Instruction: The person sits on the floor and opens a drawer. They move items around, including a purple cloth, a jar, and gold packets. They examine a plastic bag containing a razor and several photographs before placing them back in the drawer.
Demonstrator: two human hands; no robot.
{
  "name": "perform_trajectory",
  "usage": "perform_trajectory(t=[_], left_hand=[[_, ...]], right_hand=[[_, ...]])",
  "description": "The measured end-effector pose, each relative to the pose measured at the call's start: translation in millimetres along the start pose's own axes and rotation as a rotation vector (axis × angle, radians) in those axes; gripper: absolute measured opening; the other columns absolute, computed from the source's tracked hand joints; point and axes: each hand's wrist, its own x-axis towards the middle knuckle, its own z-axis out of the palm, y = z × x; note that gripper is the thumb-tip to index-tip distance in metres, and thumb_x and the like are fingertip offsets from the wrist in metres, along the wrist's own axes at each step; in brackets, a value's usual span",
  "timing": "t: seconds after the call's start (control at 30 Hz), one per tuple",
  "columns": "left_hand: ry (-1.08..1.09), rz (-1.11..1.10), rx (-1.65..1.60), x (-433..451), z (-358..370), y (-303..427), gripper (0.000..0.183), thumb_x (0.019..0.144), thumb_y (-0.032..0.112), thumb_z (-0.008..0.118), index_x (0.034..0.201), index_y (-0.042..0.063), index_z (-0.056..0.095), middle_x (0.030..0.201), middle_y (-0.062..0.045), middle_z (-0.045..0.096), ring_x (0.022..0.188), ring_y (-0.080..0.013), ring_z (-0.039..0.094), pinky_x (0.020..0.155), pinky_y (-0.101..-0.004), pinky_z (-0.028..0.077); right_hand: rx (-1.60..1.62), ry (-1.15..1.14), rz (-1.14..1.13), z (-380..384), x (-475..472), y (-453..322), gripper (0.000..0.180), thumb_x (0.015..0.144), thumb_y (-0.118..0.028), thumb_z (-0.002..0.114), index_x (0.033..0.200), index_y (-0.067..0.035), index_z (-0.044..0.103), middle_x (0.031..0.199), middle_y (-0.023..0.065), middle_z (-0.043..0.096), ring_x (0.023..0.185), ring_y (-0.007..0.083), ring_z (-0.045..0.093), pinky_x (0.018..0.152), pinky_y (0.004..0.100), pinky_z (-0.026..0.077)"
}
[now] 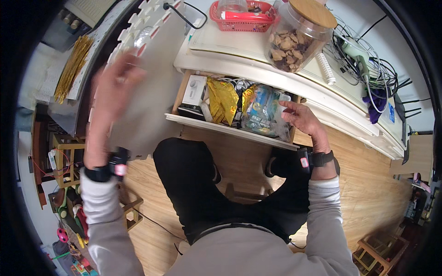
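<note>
My left hand (119, 86) is blurred, raised over the pale interlocking foam mats (148, 100) to the left of the drawer. A shiny clear plastic item (142, 36) shows just beyond its fingers; whether they touch it is unclear. My right hand (302, 117) is at the right end of an open drawer (221, 128), fingers apart at the edge of a clear plastic bag (282, 127). Beside that bag lies a blue-green printed plastic package (261, 110). Further left in the drawer are gold foil packets (222, 100), cables and a white box (194, 90).
On the white cabinet top (224, 45) stand a red plastic basket (238, 25) and a wooden-lidded jar (293, 41) of dried brown pieces. Tangled cables (376, 69) and a black router (400, 110) lie to the right. Gold sticks (73, 69) rest at left; a wooden stool (381, 252) stands lower right.
</note>
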Motion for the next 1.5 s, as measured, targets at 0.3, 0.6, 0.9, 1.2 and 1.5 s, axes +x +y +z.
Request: perform_trajectory(t=[0.3,0.6,0.9,1.2,1.5], left_hand=[[-0.582,-0.413,-0.185,12,356,8,0.056,0.075,0.040,0.076,0.111,-0.002,0.064,0.103,-0.021,0.069,0.096,-0.0322,0.067,0.085,-0.0410,0.052],[-0.204,-0.633,-0.269,-14,437,30,0.096,0.068,0.040,0.086,0.137,-0.003,0.035,0.126,-0.028,0.055,0.114,-0.0413,0.057,0.095,-0.0446,0.048],[-0.208,-0.332,0.164,-23,437,61,0.072,0.072,0.050,0.080,0.124,0.004,0.059,0.130,-0.021,0.050,0.115,-0.0425,0.052,0.094,-0.0485,0.046],[-0.435,-0.644,-0.264,-4,436,64,0.074,0.065,0.035,0.086,0.120,-0.003,0.054,0.108,-0.017,0.068,0.098,-0.0318,0.067,0.084,-0.0412,0.052],[-0.305,-0.962,-0.924,-26,439,32,0.050,0.072,0.017,0.080,0.110,-0.007,0.059,0.098,-0.014,0.067,0.086,-0.0249,0.068,0.074,-0.0371,0.055]], right_hand=[[-0.134,0.056,0.026,-29,-14,20,0.054,0.088,-0.029,0.072,0.135,-0.006,0.057,0.103,0.0215,0.068,0.090,0.0324,0.065,0.084,0.0390,0.051],[-0.275,0.183,0.053,-46,-23,38,0.050,0.088,-0.025,0.070,0.133,-0.007,0.056,0.113,0.0214,0.067,0.109,0.0402,0.060,0.094,0.0462,0.047],[-0.246,0.139,0.097,-41,-23,32,0.050,0.089,-0.022,0.069,0.134,-0.008,0.056,0.116,0.0224,0.066,0.111,0.0386,0.061,0.094,0.0451,0.048],[-0.260,0.117,0.109,-41,-22,33,0.049,0.089,-0.022,0.069,0.133,-0.006,0.055,0.110,0.0229,0.067,0.109,0.0401,0.061,0.091,0.0468,0.049],[-0.312,0.131,0.033,-42,-19,43,0.052,0.087,-0.026,0.070,0.134,-0.006,0.056,0.107,0.0231,0.067,0.102,0.0381,0.063,0.088,0.0451,0.049]])
